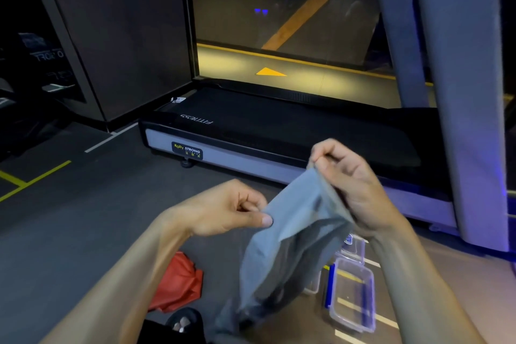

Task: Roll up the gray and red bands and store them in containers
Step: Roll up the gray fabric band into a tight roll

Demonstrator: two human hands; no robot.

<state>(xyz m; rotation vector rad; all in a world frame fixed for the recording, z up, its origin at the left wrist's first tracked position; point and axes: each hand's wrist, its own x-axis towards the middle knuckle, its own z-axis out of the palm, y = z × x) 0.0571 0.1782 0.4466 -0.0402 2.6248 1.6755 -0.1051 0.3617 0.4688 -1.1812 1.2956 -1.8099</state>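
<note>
Both hands pinching gray band (pixel 290 246) top edge, left (pixel 223 208), right (pixel 349 181), red band (pixel 178 282) on floor, clear containers (pixel 353 297) beside treadmill (pixel 279 131)

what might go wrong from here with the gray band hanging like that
1. The left hand and right hand only pinch the top edge of the gray stretchy band; it may slip and drop.
2. Its loose lower end hangs near the clear plastic containers on the floor and might knock them.
3. The crumpled red band lies by the foot, so it could get stepped on.
</note>
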